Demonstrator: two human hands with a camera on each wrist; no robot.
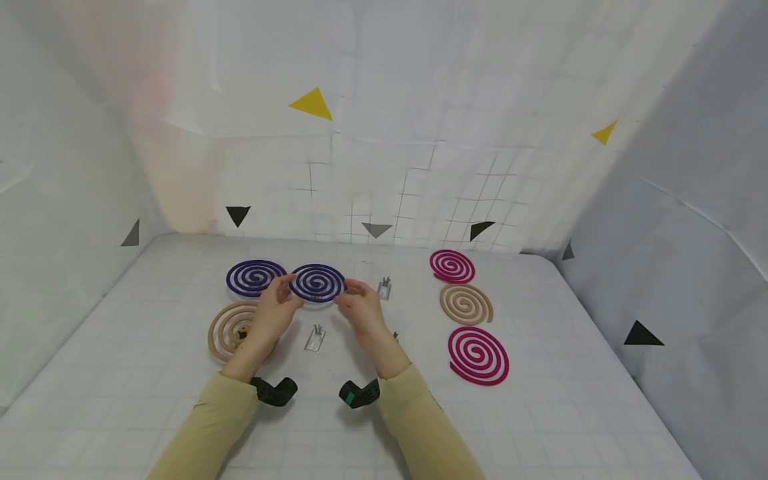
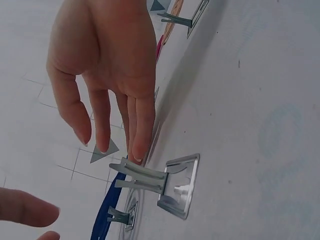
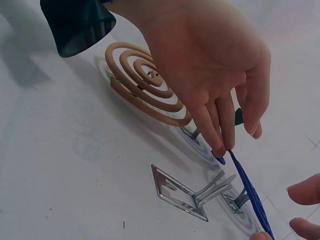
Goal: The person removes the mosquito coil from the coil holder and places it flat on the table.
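Note:
Both hands hold a dark blue mosquito coil (image 1: pixel 319 284) between them, level and close over the table. At its left edge are the fingertips of my left hand (image 1: pixel 273 317); at its right edge, those of my right hand (image 1: pixel 365 313). The wrist views show this coil edge-on beside the prongs of a small metal stand (image 3: pixel 240 200). Nearer me, another metal stand (image 1: pixel 315 340) lies with its prongs up. A second blue coil (image 1: pixel 255 279) is just left of my left hand. My left forearm partly hides a tan coil (image 3: pixel 150 114).
At right, a magenta coil (image 1: pixel 453 267), a tan coil (image 1: pixel 466 305) and another magenta coil (image 1: pixel 478 355) form a column. One more metal stand (image 1: pixel 385 289) sits right of my right hand. A dark device (image 1: pixel 276 392) is on my left wrist. White walls enclose the white table (image 1: pixel 570 400).

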